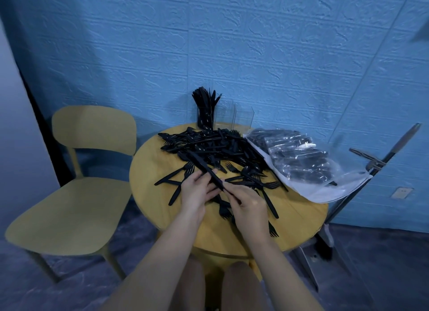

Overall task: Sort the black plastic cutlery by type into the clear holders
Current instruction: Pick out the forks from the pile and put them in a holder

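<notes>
Round wooden table [148,171], heap of loose black cutlery [209,148] across the middle — forks, knives, spoons mixed. At the far edge, clear holders [232,115]: the leftmost compartment packed with upright black pieces [205,106], the others look empty. Both hands close together over the near side; left hand [197,192] curled around a bundle of black knives [204,169], right hand [246,201] pinching its near end. Clear bag of cutlery [299,162] unopened at right. Judgement: early — most sorting remains.
</notes>
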A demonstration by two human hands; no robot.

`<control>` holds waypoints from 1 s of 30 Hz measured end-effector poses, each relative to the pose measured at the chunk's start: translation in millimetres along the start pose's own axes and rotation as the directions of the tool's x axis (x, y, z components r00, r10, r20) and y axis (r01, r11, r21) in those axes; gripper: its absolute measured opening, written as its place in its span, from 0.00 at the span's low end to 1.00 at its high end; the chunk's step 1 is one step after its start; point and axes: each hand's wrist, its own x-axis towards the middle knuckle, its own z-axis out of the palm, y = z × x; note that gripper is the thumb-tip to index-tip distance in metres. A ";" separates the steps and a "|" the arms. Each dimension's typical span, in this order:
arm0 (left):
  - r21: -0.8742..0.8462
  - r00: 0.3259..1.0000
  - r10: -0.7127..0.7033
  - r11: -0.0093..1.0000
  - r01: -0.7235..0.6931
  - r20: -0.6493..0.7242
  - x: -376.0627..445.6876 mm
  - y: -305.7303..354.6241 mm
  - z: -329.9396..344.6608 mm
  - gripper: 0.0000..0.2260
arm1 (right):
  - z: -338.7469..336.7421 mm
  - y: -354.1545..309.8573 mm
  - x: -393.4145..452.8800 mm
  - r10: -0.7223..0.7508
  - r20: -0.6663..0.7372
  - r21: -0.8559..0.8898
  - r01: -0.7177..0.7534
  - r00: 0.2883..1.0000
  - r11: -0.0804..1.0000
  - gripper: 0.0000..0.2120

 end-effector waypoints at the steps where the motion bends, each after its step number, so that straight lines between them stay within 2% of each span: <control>1: -0.004 1.000 0.009 1.000 -0.009 0.007 0.0 0.5 -0.5 0.06 | 0.7 0.4 1.2 -0.004 0.012 0.003 0.004 1.000 1.000 0.13; 5: -0.015 0.998 0.036 0.999 -0.035 0.056 -0.2 1.9 -3.4 0.10 | 1.9 2.3 2.9 -0.036 0.068 0.010 0.035 0.997 0.999 0.12; 11: -0.033 0.993 0.030 0.999 -0.026 0.112 2.4 1.3 -13.2 0.08 | 0.6 1.6 0.9 -0.038 0.131 -0.001 0.039 0.991 0.999 0.14; 15: -0.051 0.995 0.021 0.999 -0.016 0.102 4.4 1.8 -20.2 0.11 | -5.1 -7.2 4.2 0.132 0.242 0.106 -0.162 0.961 0.981 0.15; 18: -0.024 0.994 0.011 1.000 -0.009 0.107 6.2 7.1 -21.4 0.10 | -10.0 -7.0 14.1 0.257 0.409 0.097 -0.322 0.876 0.942 0.16; 20: -0.027 0.995 0.007 1.000 -0.005 0.096 9.8 11.8 -21.3 0.09 | -13.6 -3.7 27.0 0.335 0.454 0.073 -0.409 0.826 0.910 0.15; 24: -0.010 0.997 -0.010 1.000 0.011 0.076 22.9 19.2 -22.2 0.10 | -13.0 31.6 68.1 0.486 0.337 -0.183 -0.450 0.806 0.874 0.10; 26: -0.011 0.997 -0.023 1.000 0.024 0.078 29.4 20.9 -22.1 0.10 | -3.4 58.1 89.7 0.530 0.348 -0.326 -0.430 0.773 0.842 0.10; 30: -0.031 0.995 -0.054 0.998 0.056 0.080 42.1 22.5 -21.1 0.09 | 23.1 92.3 119.0 0.546 0.427 -0.595 -0.231 0.721 0.770 0.14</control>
